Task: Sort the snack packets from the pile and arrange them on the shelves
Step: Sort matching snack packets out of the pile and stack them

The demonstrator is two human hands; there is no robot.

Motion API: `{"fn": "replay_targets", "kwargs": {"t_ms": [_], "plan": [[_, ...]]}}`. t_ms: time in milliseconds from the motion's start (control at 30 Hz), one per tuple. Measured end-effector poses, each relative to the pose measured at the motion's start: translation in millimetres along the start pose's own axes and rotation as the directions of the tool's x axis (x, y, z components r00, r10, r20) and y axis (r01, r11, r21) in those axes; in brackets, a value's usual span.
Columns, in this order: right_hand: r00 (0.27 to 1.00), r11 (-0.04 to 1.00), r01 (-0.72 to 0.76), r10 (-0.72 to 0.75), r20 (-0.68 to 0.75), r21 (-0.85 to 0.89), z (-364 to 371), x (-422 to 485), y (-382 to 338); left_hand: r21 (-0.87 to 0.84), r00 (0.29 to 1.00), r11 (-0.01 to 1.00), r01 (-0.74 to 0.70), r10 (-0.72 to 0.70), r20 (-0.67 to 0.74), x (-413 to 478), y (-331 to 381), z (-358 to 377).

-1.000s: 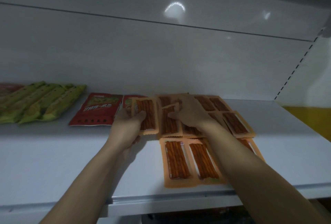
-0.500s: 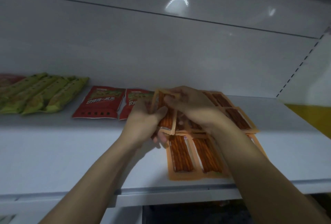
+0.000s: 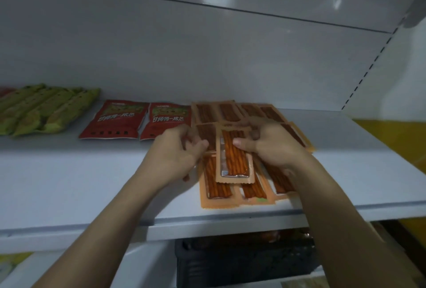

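Right, nearest first. At 6 o'clock, below the shelf lip, a dark crate (image 3: 242, 262) sits in shadow, and I cannot read its contents. Both bare forearms reach up past it onto the white shelf (image 3: 92, 172).

Right hand (image 3: 272, 149), about 1 o'clock of view centre, pinches the lifted orange packet (image 3: 235, 156). The thumb presses on the packet's face near the right edge, and the fingers curl behind the top edge. The packet stands lengthwise, brighter than its neighbours and overlapping those beneath it. Orange-red sticks show through its clear window.

Left hand (image 3: 177, 151) is at 9 o'clock of that packet, just beside it. Its fingers are curled and close together, with the thumb tip against a darker packet lying behind. I cannot tell whether it grips anything.

Under and around the hands the laid orange packets (image 3: 217, 186) lie flat on the shelf in rows, edges overlapping. The front row is at 6 o'clock of the lifted one, near the shelf lip. The back row is at 12 o'clock, close to the back panel (image 3: 207, 57). The right forearm hides part of the right side.

At 10 o'clock of the hands, two red packets (image 3: 115, 119) lie flat side by side, lettering up, the right one bordering the orange group. Farther out at 9 o'clock, green packets (image 3: 46, 108) lean on each other in a row that runs to the frame edge.

At 3 o'clock there is a slotted upright (image 3: 373, 63), with a yellow wall (image 3: 391, 140) beyond it.
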State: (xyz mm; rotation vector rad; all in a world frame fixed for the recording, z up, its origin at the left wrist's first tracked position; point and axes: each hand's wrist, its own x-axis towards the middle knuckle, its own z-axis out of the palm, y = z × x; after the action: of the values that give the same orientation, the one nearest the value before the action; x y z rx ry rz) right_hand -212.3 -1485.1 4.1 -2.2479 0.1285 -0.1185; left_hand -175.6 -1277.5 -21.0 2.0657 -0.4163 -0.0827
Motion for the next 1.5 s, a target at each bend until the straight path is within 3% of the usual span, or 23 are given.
{"fn": "replay_targets", "kwargs": {"t_ms": [133, 333, 467, 633, 733, 867, 1033, 1500], "plan": [[0.999, 0.98, -0.019, 0.029, 0.046, -0.198, -20.4, -4.2, 14.4, 0.128, 1.0, 0.991, -0.027, 0.028, -0.008, -14.5, 7.0, 11.2], [0.983, 0.982, -0.099, 0.122, 0.139, -0.159, -18.6, -9.2, 27.2, 0.4, 0.999, 0.915, -0.044, 0.048, -0.001, -36.4, 23.7, 26.6], [0.995, 0.948, -0.064, 0.083, 0.048, -0.312, -10.3, -19.1, 31.8, 0.513, 0.998, 0.856, -0.061, 0.041, 0.05, -51.6, 22.2, 36.3], [0.992, 0.927, 0.068, -0.103, -0.076, -0.37, -1.5, -35.1, 33.2, 0.527, 0.999, 0.85, -0.022, 0.003, 0.037, -59.4, 22.4, 44.6], [0.982, 0.921, 0.15, -0.182, -0.058, -0.36, -2.3, -43.4, 29.9, 0.515, 1.0, 0.857, -0.019, 0.007, 0.026, -60.7, 23.6, 45.6], [0.989, 0.917, 0.147, -0.139, 0.048, -0.37, -1.5, -50.7, 30.4, 0.55, 1.0, 0.835, -0.03, 0.019, 0.025, -58.6, 25.9, 46.5], [0.978, 0.913, 0.166, -0.2, -0.053, -0.374, -9.8, -42.7, 27.4, 0.566, 0.999, 0.824, -0.014, 0.04, -0.034, -49.1, 31.6, 44.7], [0.98, 0.912, 0.146, -0.187, -0.073, -0.383, -20.4, -32.7, 31.0, 0.65, 0.994, 0.755, -0.087, 0.11, 0.006, -15.2, 30.0, 38.3]]}}
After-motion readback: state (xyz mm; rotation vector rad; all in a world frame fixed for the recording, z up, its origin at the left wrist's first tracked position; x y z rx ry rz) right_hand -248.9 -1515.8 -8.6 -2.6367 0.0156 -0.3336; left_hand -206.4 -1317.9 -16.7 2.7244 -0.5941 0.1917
